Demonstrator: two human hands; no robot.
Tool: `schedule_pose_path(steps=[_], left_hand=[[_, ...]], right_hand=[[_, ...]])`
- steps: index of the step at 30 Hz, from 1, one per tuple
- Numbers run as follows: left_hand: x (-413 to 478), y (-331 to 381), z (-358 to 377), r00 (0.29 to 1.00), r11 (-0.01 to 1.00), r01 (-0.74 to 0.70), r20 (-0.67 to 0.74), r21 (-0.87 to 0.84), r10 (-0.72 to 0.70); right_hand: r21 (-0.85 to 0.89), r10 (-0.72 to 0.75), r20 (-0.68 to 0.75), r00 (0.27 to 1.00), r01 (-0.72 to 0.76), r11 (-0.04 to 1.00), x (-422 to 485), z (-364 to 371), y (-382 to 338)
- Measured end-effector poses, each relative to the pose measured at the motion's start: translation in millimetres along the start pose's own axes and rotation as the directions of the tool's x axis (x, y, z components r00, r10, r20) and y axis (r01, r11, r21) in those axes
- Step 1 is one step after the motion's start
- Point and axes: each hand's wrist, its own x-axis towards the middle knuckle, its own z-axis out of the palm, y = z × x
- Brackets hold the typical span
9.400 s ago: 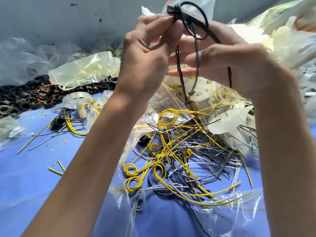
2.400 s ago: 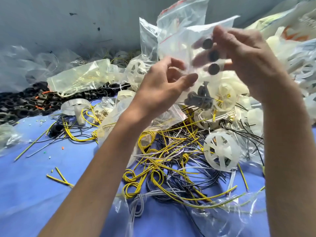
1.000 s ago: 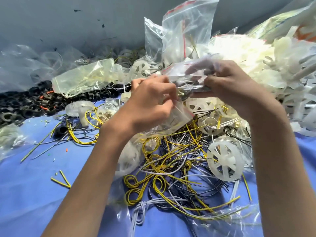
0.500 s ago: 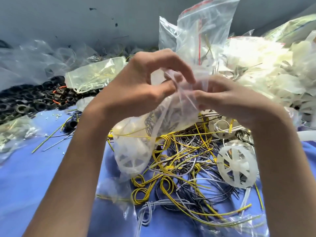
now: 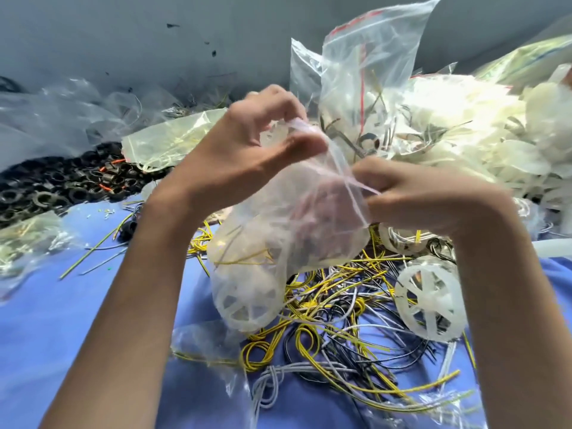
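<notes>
Bag: you had the clear plastic bag lifted off the tabletop, and it hung between your two hands in the middle of the view, right above the wires.
Inside the bag: a white spoked wheel sat low in the bag's bottom left end, with a thin yellow strand just above it. The rest was too blurred through the plastic to tell.
Left hand: your left hand was curled over the bag's top edge, thumb and fingers pinching the plastic there.
Right hand: your right hand had its fingers curled in, pinching the bunched, twisted edge on the bag's right side, lower than the left hand.
Wires: a tangle of yellow, black and grey wires lay on the tabletop directly under the bag.
Loose wheel: a second white wheel lay on the tangle, under your right forearm.
Zip bag: a tall clear bag with a red strip stood up behind your hands.
Far right: a heap of white plastic parts was piled beside that bag.
Far left: a yellowish bag lay above a pile of black rings.
</notes>
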Motion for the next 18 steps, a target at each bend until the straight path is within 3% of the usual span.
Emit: schedule_pose_path(steps=[2,5,10,14,16,18], left_hand=[[2,2,3,1.0,0.998,-0.004,-0.006,-0.055,0.004],[4,5,8,0.999,0.998,-0.046,-0.003,-0.051,0.046],[8,5,7,0.99,0.995,-0.083,-0.121,-0.064,0.075],[8,7,4,0.966,0.991,-0.121,-0.237,-0.055,0.105],[8,6,2,0.958,0.993,-0.114,-0.268,-0.044,0.098],[9,6,1,0.954,0.995,-0.101,-0.286,-0.024,0.09]], right_hand=[[-0.191,0.103,0.024,0.994,-0.097,0.977,7,5,3],[-0.339,0.129,-0.107,0.986,-0.158,0.928,13,4,7],[0.028,0.039,-0.215,0.976,-0.033,0.999,4,-6,8],[-0.009,-0.062,-0.437,0.897,0.065,0.998,4,-8,2],[0.036,-0.048,-0.428,0.903,0.071,0.997,2,-9,0],[-0.114,-0.1,-0.401,0.911,0.059,0.992,1,-10,3]])
